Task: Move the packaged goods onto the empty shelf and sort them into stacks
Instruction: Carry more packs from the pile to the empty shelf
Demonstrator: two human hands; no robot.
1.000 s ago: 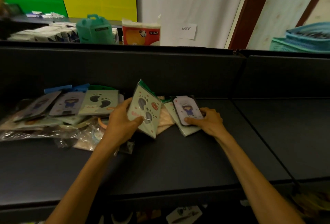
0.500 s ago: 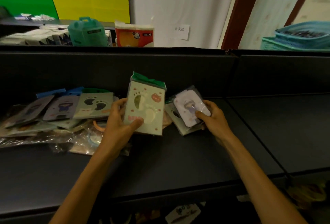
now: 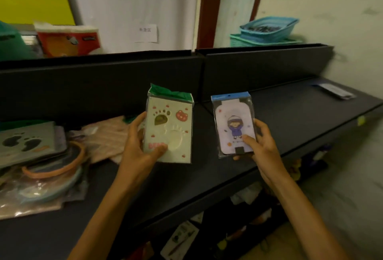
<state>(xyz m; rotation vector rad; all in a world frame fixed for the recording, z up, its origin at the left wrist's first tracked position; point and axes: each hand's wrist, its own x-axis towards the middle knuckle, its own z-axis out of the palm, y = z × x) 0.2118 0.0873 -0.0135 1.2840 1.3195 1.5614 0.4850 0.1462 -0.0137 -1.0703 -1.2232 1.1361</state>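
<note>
My left hand [image 3: 139, 151] grips the pale green footprint pack [image 3: 169, 129] by its lower left corner, thumb pressed on the front, fingers curled behind, and the pack stands upright above the dark shelf [image 3: 207, 176]. It has a green header on top, a dark paw print, a pale foot shape and little red marks. My right hand [image 3: 261, 147] pinches the lilac cartoon-figure pack [image 3: 233, 125] at its lower right, thumb on the front near the bottom, fingers behind; it's upright too, in clear wrap with a blue top strip. The two packs sit side by side in the air, apart, not touching.

Down at the left on the shelf lies the pile of other packaged goods [image 3: 37, 156]: a grey-green pack with dark footprints on top, an orange hoop in plastic [image 3: 60, 166], a beige striped pack [image 3: 107, 135] behind my left wrist. Far right on the shelf lies one lone flat pack [image 3: 335, 91]. Behind the shelf back, a red tissue pack [image 3: 68, 40] and blue and teal baskets [image 3: 269, 29].
</note>
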